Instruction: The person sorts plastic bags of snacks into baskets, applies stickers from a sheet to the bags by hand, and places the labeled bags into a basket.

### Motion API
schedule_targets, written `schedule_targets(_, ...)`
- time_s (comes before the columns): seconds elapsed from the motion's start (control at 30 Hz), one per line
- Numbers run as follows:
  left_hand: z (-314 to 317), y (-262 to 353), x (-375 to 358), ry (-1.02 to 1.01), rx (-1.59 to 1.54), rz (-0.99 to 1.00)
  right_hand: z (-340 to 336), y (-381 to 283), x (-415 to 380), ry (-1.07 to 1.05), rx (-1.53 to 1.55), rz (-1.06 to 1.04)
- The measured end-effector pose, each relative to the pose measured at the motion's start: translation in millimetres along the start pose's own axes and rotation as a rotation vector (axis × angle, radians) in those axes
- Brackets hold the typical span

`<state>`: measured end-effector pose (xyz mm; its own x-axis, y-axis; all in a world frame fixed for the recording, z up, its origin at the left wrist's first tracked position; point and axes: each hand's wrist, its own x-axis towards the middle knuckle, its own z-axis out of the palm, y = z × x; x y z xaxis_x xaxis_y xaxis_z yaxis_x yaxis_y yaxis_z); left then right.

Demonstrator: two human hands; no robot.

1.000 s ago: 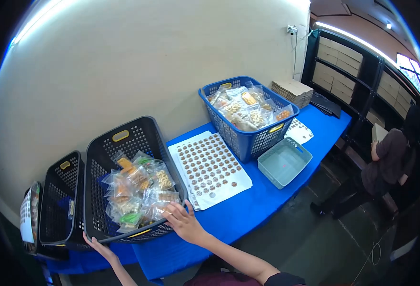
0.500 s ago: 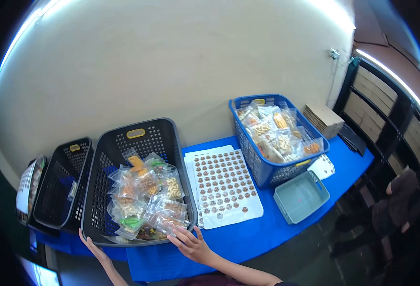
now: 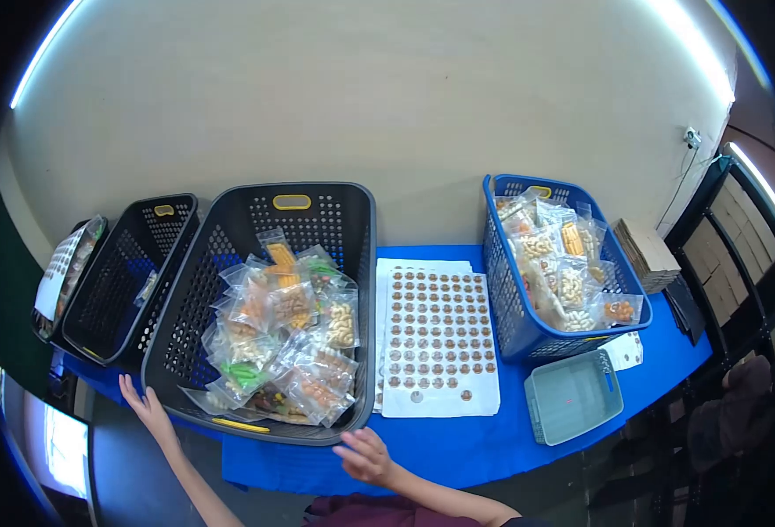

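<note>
A large dark basket [image 3: 185, 316] with perforated sides stands in front of me, holding a heap of small clear packets [image 3: 291, 329] of snacks in orange, green and cream. My left hand [image 3: 148, 411] is just outside its front left corner, fingers stretched out, holding nothing. Close by the front right corner is my right hand [image 3: 365, 455], its fingers loosely bent and slightly apart with nothing in them. Right of the basket lies a stack of white sheets with round brown stickers [image 3: 440, 338]; a few stickers are gone from the lowest row of the top sheet.
A blue basket [image 3: 528, 325] full of similar packets stands to the right, with a grey-green tray [image 3: 576, 435] before it. Cardboard pieces [image 3: 647, 255] are stacked behind. Further dark baskets [image 3: 111, 321] stand at left. A blue cloth [image 3: 317, 465] covers the table.
My right hand has come away from the packets at the basket's front rim, down towards me. My left hand stays near the left corner. The view has shifted.
</note>
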<state>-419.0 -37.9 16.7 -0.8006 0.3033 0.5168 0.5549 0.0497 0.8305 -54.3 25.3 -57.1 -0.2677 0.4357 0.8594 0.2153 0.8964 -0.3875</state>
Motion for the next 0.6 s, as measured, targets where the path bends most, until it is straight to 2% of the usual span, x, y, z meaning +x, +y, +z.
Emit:
schedule_targets(0.07,10.3,38.2,16.5,0.058,0.172,0.122,0.8,14.6,-25.8,0.145,0.151,0.168)
schedule_targets(0.13,29.9,83.0,34.9,-0.122,-0.059,0.225,-18.8,29.3,-25.4,0.077,0.013,0.460)
schedule_targets(0.17,47.9,112.3,37.8,-0.220,-0.143,0.244,-23.3,45.0,-43.6,0.052,-0.031,0.536)
schedule_targets(0.27,112.8,170.1,27.2,-0.528,-0.085,0.264,-32.8,99.6,-103.4,0.022,-0.115,0.779)
schedule_targets(0.3,134.7,170.9,22.0,-0.678,-0.015,0.311,-38.9,108.7,-114.2,0.050,-0.110,0.874)
schedule_targets(0.37,181.6,139.3,3.9,-0.967,0.072,0.275,-50.4,128.8,-130.7,0.089,-0.130,1.004)
schedule_targets(0.43,222.3,69.8,-18.1,-1.084,0.377,0.597,-63.2,149.6,-145.1,0.108,-0.183,1.077)
schedule_targets(0.5,230.5,41.2,-38.2,-1.312,0.608,0.496,-75.9,167.1,-150.6,0.114,-0.244,1.067)
schedule_targets(0.6,242.9,16.4,-55.5,-1.494,0.821,0.409,-93.0,198.3,-154.3,0.086,-0.347,0.999)
